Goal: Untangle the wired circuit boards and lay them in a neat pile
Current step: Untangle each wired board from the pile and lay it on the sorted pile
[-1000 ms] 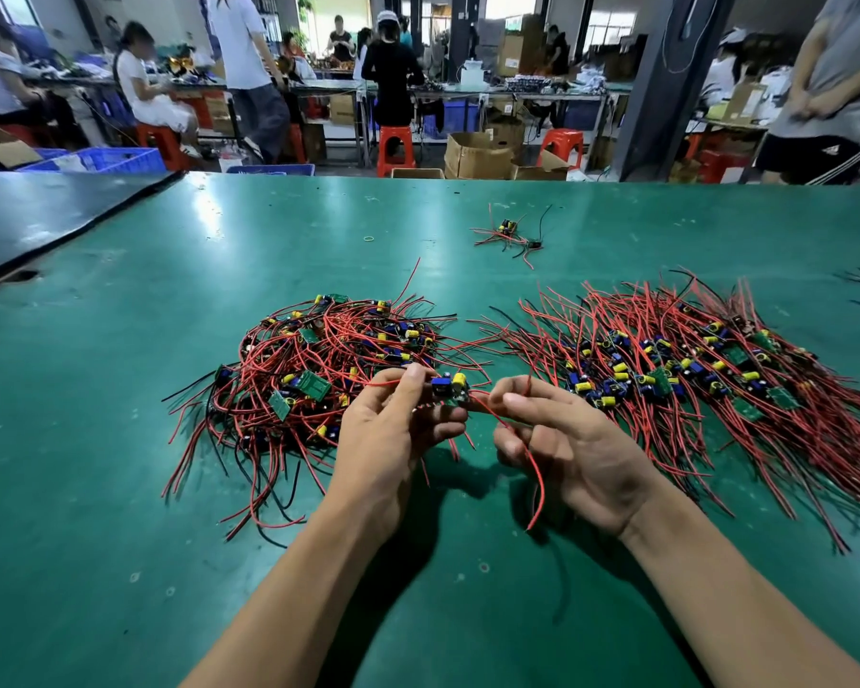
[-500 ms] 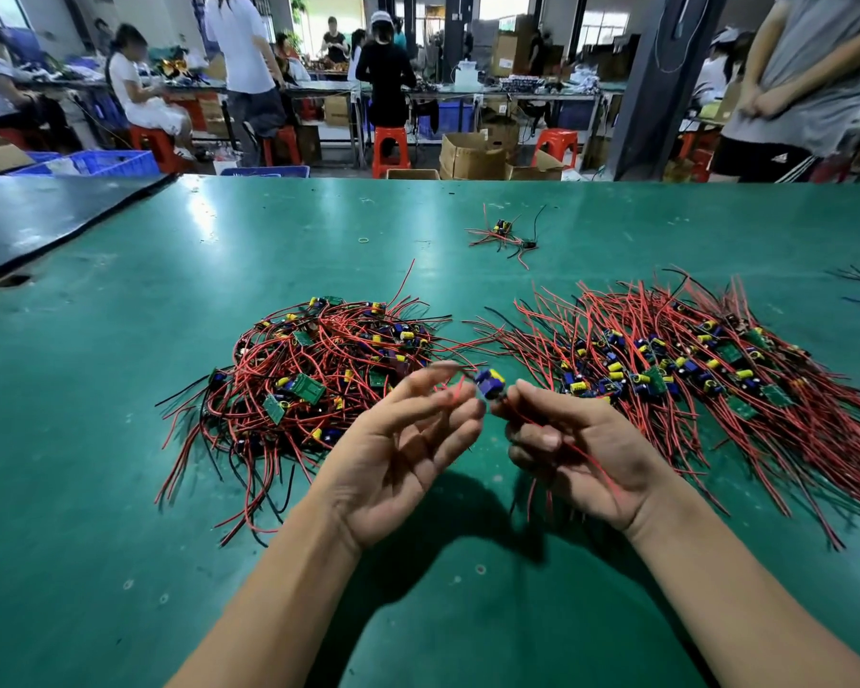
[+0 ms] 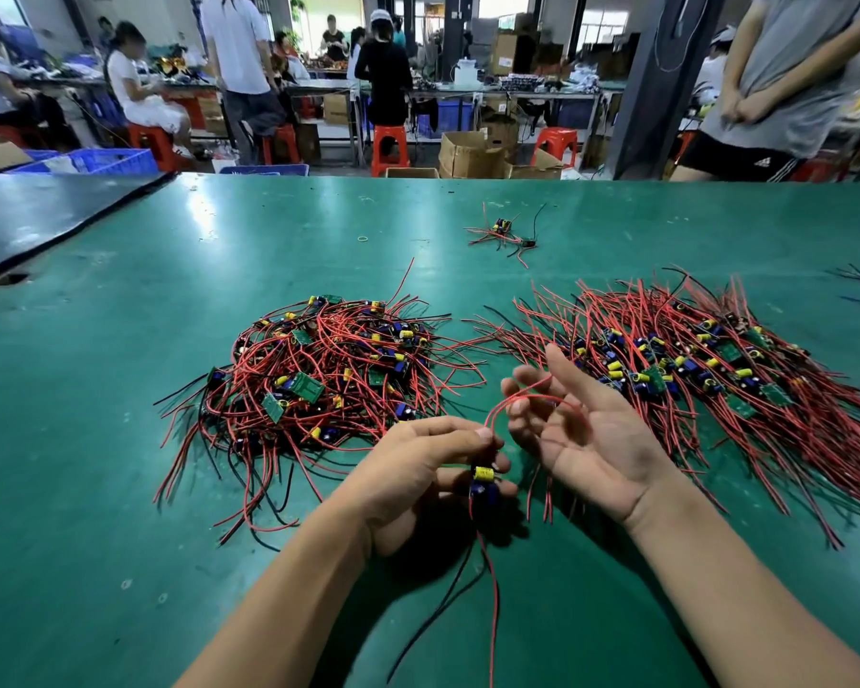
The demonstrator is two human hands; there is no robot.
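A tangled heap of wired circuit boards (image 3: 328, 374), red and black leads with green boards and yellow and blue parts, lies left of centre on the green table. The laid-out pile (image 3: 706, 374), wires fanned in one direction, lies to the right. My left hand (image 3: 418, 469) pinches one small board (image 3: 482, 481) with a yellow capacitor; its red and black wires hang down toward me. A red wire (image 3: 522, 399) loops from that board up over the fingers of my right hand (image 3: 582, 429), which is palm up with fingers spread.
One loose wired board (image 3: 505, 233) lies farther back on the green table (image 3: 120, 489). A dark table (image 3: 31, 216) adjoins at the far left. A person in grey (image 3: 785, 77) stands at the far right edge. Stools, boxes and other workers are beyond.
The board has passed into my left hand and come nearer to me. My right hand has opened palm up, and the wires now hang below my left hand.
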